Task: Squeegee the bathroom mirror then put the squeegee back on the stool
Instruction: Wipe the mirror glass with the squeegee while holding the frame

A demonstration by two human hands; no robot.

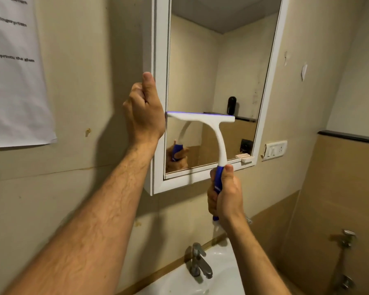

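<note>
At the far left a printed paper sheet (pixel 15 71) hangs on the beige wall (pixel 83 81), its text too blurred to read. Your left hand (pixel 145 111) reaches up to the left edge of the mirror cabinet's white frame (pixel 159 92); the fingers are curled around the cabinet's side and the thumb lies straight up along the frame's front edge, so the hand is gripping the frame. Just beside it, the squeegee (pixel 209 124) has its white head lying level across the lower half of the mirror (pixel 217 67), the blade's left end at the glass's left edge, close to your left hand. Your right hand (pixel 225 194) is closed in a fist around the squeegee's blue handle, thumb pressed near the top of the grip, below the mirror's bottom frame. Beneath your arms sit a metal tap (pixel 198 262) and the white sink (pixel 222 279). Farther right, a switch plate (pixel 275 149) is fixed beside the cabinet, and a wall tap (pixel 347 237) stands out from the tan tiles.
</note>
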